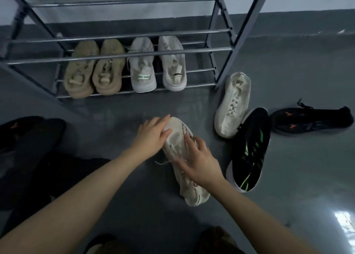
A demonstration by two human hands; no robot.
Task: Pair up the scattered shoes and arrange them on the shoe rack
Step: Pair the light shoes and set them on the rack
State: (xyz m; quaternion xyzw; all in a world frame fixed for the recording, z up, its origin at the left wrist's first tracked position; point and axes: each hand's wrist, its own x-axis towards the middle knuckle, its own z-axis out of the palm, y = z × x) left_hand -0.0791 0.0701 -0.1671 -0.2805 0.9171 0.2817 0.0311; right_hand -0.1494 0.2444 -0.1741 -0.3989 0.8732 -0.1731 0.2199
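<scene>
A cream knit sneaker (180, 138) lies on the grey floor in front of me, toe toward the rack. My left hand (151, 134) rests on its toe and my right hand (199, 161) lies over its laces and middle, fingers spread on it. Its matching cream sneaker (233, 104) lies on the floor to the right, by the rack's leg. The metal shoe rack (123, 54) stands ahead; on its bottom shelf sit a tan pair (94, 69) and a white pair (157, 63).
A black sneaker with green stripes (249, 150) lies right of my hands, touching the second cream sneaker. A black sneaker with orange marks (311, 119) lies at the far right. More dark shoes (28, 138) sit at the left, in shadow.
</scene>
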